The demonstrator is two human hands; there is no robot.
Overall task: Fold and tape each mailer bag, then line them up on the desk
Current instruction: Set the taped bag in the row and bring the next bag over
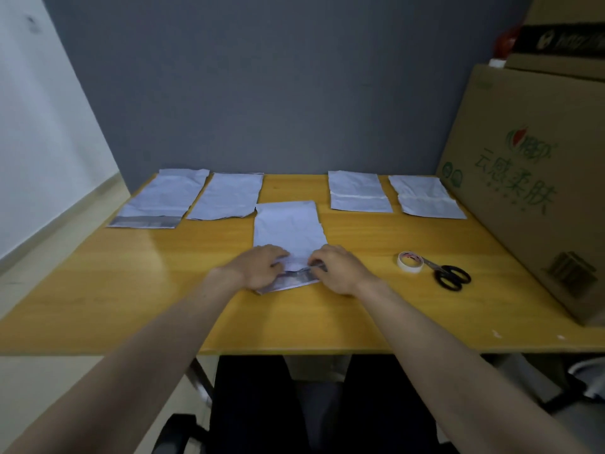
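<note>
A white mailer bag (288, 229) lies flat in the middle of the wooden desk (131, 290). Its near end, with a grey flap, is curled up under my hands. My left hand (262, 268) holds the left side of that flap, and my right hand (337, 268) pinches the right side. Two unfolded bags lie at the back left, one (160, 199) with a grey strip and one (227, 196) beside it. At the back right lie two shorter folded bags (358, 191) (425, 198), each with a pale band across it. A roll of tape (410, 262) sits to the right of my hands.
Black-handled scissors (448, 273) lie just right of the tape roll. A large cardboard box (530, 178) stands along the desk's right edge with more boxes on top. A grey partition closes off the back. A chair is below the desk's front edge.
</note>
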